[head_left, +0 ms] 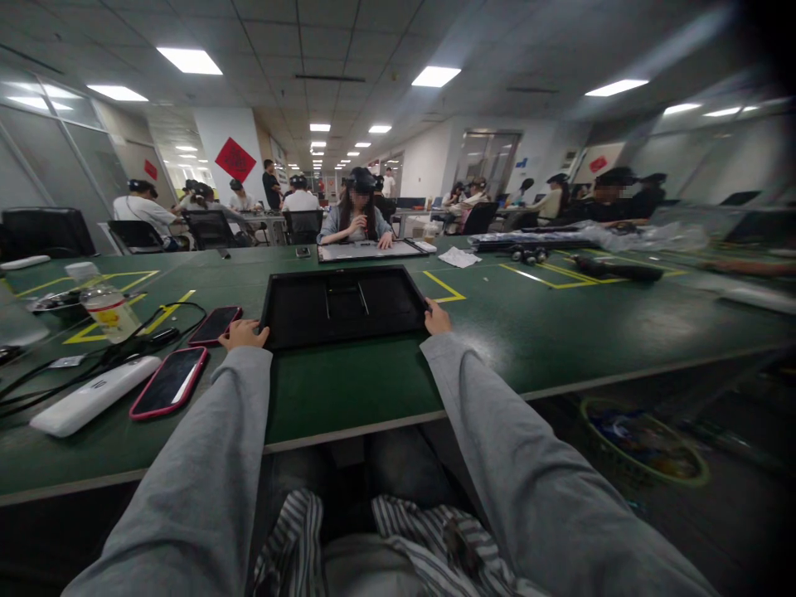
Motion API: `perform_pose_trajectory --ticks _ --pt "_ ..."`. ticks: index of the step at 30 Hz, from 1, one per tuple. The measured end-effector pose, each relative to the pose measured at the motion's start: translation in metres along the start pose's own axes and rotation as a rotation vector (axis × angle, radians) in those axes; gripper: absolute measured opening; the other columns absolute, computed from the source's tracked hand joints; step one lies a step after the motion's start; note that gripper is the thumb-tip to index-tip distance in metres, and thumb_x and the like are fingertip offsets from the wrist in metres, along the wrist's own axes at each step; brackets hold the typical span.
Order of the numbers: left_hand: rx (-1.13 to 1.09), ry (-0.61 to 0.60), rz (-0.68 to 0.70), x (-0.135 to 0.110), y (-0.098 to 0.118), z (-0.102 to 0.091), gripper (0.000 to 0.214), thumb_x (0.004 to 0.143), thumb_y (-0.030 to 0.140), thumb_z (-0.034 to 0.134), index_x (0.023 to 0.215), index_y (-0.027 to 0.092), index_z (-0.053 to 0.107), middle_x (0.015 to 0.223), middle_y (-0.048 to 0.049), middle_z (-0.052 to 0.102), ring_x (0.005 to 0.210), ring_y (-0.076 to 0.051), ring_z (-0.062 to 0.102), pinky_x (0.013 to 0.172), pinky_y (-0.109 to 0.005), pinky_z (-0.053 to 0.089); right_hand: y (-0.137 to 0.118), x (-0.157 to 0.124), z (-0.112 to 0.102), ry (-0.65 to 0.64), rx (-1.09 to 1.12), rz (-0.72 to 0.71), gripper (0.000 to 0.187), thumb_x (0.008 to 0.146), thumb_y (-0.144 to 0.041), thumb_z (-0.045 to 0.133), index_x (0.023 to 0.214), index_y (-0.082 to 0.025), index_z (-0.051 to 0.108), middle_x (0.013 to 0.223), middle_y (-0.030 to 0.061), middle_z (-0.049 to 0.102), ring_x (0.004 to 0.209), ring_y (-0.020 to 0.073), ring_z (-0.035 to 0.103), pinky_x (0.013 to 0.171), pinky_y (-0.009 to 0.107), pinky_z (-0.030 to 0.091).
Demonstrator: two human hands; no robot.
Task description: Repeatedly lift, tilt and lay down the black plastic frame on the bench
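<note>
A black rectangular frame (298,311) lies on the green table in front of me, with a raised rim and a smaller rectangular piece with thin bright edges at its middle. My left hand (245,333) grips its near left corner, and my right hand (438,317) holds the right edge, fingers bent against the side. Parts of the fingers on both hands are hidden. Just left of my left hand lies a dark-screened phone (215,326), and nearer to me is another phone (169,383) in a pink-red case.
Left on the green table (354,390) are a white power bank (93,396), black cables (112,356) and a bottle (107,305). Opposite, a person (361,207) works over a panel (366,250). Rightward lie a tissue (459,257), plastic wrap (628,236) and a black tool (615,269); a basket (643,439) stands below.
</note>
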State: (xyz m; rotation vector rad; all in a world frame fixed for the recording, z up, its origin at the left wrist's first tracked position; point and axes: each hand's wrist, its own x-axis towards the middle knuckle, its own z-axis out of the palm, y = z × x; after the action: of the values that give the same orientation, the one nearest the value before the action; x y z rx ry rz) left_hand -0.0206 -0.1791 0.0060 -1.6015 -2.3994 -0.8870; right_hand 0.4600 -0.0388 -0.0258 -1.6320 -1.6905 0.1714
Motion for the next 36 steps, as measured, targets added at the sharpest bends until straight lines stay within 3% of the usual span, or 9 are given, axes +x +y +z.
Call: perform_pose_trajectory --ticks 5,10,14,17,23,26,36 --pt "-0.002 0.11 0.085 -0.003 0.005 -0.007 0.033 0.087 0.042 0.046 0.108 0.028 0.068 0.128 -0.0046 0.061 0.127 -0.027 0.037 0.103 -0.053 0.019 -0.01 -0.005 -0.005 0.035 -0.032 -0.013 0.052 0.088 -0.012 0.04 0.139 -0.012 0.048 0.127 0.0148 0.061 0.116 0.0276 0.056 0.102 0.043 0.042" --pt "-0.086 0.361 0.119 -0.009 0.014 -0.026 0.047 0.091 0.044 0.039 0.13 0.023 0.056 0.136 -0.0098 0.055 0.129 -0.028 0.038 0.104 -0.05 0.013 -0.031 -0.01 -0.021 0.371 0.055 -0.192 0.056 0.092 -0.013 0.028 0.148 -0.016 0.034 0.128 0.0143 0.056 0.116 0.0227 0.054 0.101 0.039 0.043" --pt "-0.12 0.417 0.107 -0.012 0.016 -0.035 0.055 0.092 0.045 0.036 0.141 0.022 0.046 0.144 -0.0116 0.046 0.129 -0.03 0.039 0.104 -0.049 0.014 -0.044 -0.014 -0.031 0.462 0.131 -0.24 0.062 0.092 -0.011 0.022 0.153 -0.02 0.016 0.133 0.0145 0.048 0.113 0.0182 0.055 0.099 0.035 0.045" --pt "-0.107 0.393 0.096 -0.012 0.016 -0.034 0.054 0.093 0.046 0.034 0.141 0.022 0.046 0.144 -0.0108 0.047 0.128 -0.03 0.039 0.104 -0.05 0.013 -0.044 -0.015 -0.031 0.408 0.105 -0.203 0.066 0.09 -0.008 0.026 0.154 -0.021 0.016 0.132 0.0141 0.049 0.117 0.0208 0.052 0.1 0.039 0.044" --pt "-0.043 0.252 0.097 -0.008 0.015 -0.021 0.045 0.092 0.044 0.038 0.128 0.026 0.058 0.134 -0.0076 0.057 0.127 -0.029 0.038 0.103 -0.052 0.014 -0.03 -0.013 -0.022 0.195 -0.031 -0.097 0.06 0.088 -0.009 0.035 0.148 -0.018 0.036 0.129 0.0135 0.058 0.11 0.0254 0.058 0.099 0.041 0.043" --pt "-0.015 0.182 0.073 -0.005 0.012 -0.014 0.041 0.092 0.042 0.038 0.124 0.027 0.06 0.133 -0.007 0.058 0.127 -0.029 0.037 0.102 -0.053 0.017 -0.025 -0.013 -0.018 0.119 -0.062 -0.051 0.058 0.089 -0.013 0.038 0.147 -0.017 0.036 0.13 0.0142 0.059 0.11 0.0272 0.059 0.097 0.041 0.043" --pt "0.05 0.051 0.026 0.0 0.004 -0.003 0.035 0.09 0.044 0.042 0.114 0.031 0.064 0.132 -0.0048 0.058 0.124 -0.028 0.039 0.101 -0.056 0.021 -0.02 -0.01 -0.013 0.057 -0.142 -0.005 0.056 0.091 -0.016 0.039 0.147 -0.015 0.035 0.125 0.0143 0.063 0.109 0.027 0.061 0.096 0.04 0.043"
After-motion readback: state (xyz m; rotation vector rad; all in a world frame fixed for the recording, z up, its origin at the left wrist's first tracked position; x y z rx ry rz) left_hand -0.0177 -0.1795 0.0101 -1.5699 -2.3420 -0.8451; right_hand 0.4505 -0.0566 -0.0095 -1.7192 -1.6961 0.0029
